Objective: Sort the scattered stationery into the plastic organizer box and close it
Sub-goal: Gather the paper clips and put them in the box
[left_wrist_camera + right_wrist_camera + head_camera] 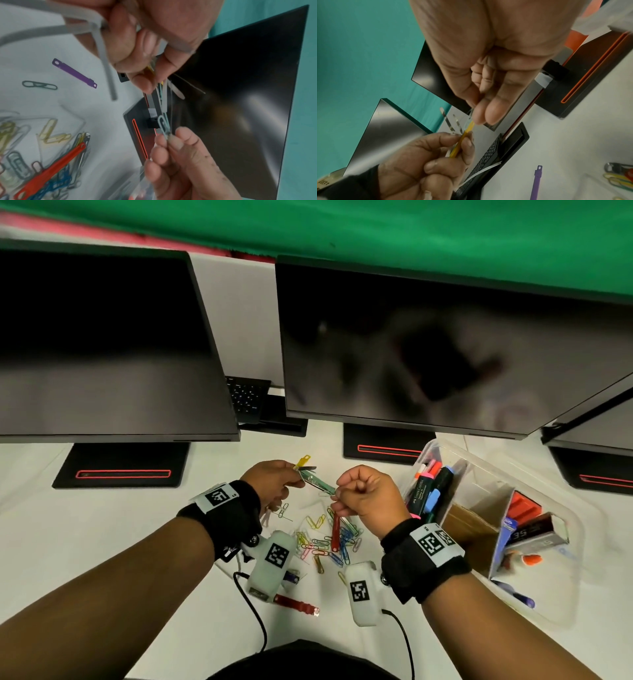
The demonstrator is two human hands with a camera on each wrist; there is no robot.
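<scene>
White worktop (85,525) w/ three dark monitors behind. We've got our left hand (270,484) pinching a bundle of file fasteners (313,479), right hand (368,496) pinching a pale blue paper clip (164,125) at its end, prob. to pull it free. Organizer box (561,546) sits open at right, near; one marker (419,489) reads FABER-CASTELL

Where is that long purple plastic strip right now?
The long purple plastic strip lies flat on the white desk, beyond the heap of coloured paper clips; in the left wrist view a single dark paper clip lies beside it.
</scene>
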